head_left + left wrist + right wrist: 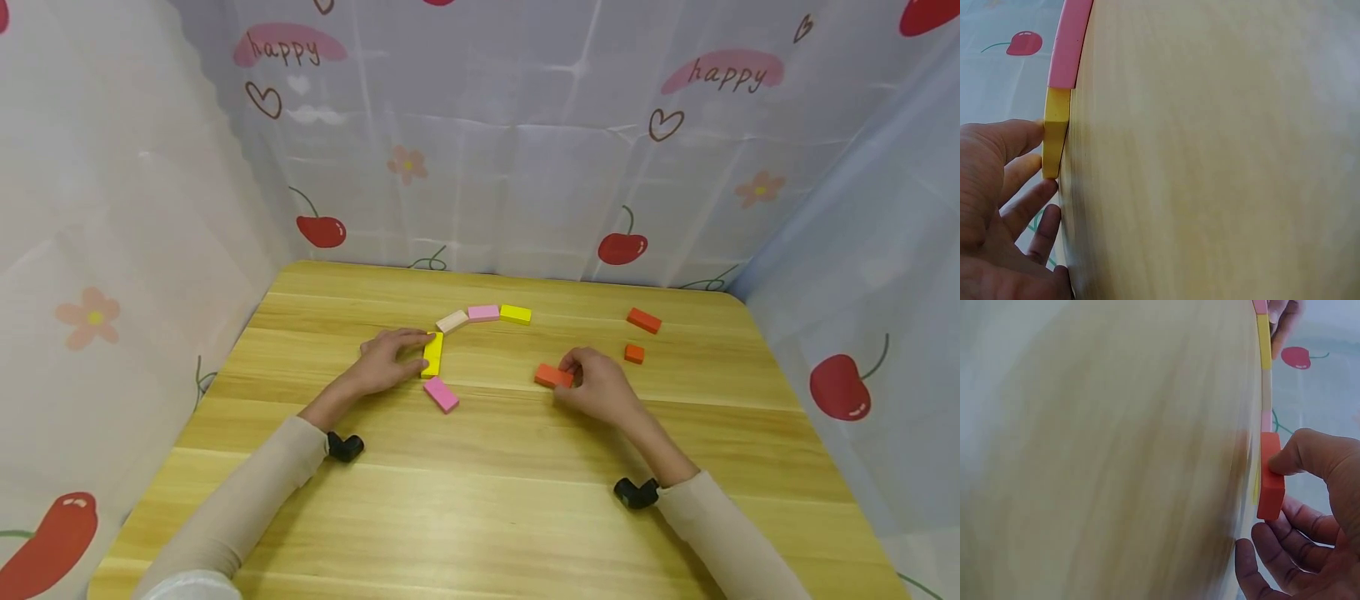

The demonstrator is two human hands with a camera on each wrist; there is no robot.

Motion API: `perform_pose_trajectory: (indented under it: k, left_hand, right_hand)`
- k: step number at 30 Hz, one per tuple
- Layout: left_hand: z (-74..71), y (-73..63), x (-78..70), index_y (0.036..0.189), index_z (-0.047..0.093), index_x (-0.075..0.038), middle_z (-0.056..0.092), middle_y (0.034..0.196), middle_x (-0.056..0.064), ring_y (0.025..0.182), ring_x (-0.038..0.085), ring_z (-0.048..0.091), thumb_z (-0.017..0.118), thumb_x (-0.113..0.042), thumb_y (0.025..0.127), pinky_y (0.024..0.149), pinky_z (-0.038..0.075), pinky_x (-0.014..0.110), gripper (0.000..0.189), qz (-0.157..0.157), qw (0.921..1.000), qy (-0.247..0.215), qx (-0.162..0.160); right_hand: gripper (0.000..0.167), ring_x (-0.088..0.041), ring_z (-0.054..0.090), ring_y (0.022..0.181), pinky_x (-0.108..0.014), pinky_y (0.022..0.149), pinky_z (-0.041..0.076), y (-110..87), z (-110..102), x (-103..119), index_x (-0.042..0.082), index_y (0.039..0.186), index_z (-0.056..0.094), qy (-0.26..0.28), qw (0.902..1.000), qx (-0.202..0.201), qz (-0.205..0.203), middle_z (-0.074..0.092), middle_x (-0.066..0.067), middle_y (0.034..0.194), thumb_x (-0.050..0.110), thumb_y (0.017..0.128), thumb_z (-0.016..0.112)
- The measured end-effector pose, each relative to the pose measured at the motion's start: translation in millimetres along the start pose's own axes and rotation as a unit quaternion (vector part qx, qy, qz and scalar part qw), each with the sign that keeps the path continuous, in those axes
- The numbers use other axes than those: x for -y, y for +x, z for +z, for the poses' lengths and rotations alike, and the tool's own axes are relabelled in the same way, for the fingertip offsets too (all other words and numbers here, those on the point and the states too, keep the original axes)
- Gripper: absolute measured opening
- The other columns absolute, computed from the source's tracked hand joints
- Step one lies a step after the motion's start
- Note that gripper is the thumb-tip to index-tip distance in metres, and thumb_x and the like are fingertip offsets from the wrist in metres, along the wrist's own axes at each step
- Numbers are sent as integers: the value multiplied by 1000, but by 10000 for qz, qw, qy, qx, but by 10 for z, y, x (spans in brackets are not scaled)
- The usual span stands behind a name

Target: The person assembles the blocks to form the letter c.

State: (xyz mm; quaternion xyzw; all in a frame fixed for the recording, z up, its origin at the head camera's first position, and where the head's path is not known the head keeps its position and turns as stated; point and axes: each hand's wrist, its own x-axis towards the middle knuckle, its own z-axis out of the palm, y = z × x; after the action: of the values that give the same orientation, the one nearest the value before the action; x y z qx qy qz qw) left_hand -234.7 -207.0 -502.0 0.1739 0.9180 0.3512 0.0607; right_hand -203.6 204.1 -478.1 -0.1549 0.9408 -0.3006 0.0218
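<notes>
My left hand (381, 363) touches a yellow block (432, 356) with thumb and forefinger at its left side and far end. In the left wrist view, the other fingers of the left hand (997, 206) are spread beside that block. My right hand (600, 387) pinches an orange block (552, 376) between thumb and fingers at its right end. A pink block (441, 395) lies at the yellow block's near end. Beyond the yellow block, a cream block (452, 322), another pink block (483, 313) and a second yellow block (516, 315) continue the curved row.
Two more orange blocks, a longer one (644, 321) and a shorter-looking one (633, 354), lie on the right of the wooden table (465, 508). A printed curtain (510, 183) hangs behind the table and on both sides. Black wrist mounts (636, 493) sit by the sleeves.
</notes>
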Motion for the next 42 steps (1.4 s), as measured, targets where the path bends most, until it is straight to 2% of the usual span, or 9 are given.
perform_pose_trajectory:
  k: [17, 42]
  left_hand:
    - [9, -10, 6, 154, 62, -23, 57, 162, 10, 149, 45, 43, 72, -32, 103, 112, 20, 69, 53, 13, 10000, 3, -20]
    - [15, 9, 46, 154, 62, -23, 54, 165, 9, 154, 43, 39, 73, -33, 102, 113, 19, 68, 54, -5, 10000, -47, -14]
  right_hand:
    - [29, -16, 59, 84, -34, 78, 49, -28, 140, 271, 12, 105, 71, -314, 9988, 291, -230, 68, -2, 96, 24, 83, 85]
    - [28, -11, 56, 83, -31, 78, 49, -86, 362, 587, 15, 104, 72, -321, 9957, 567, -664, 67, 4, 95, 23, 82, 87]
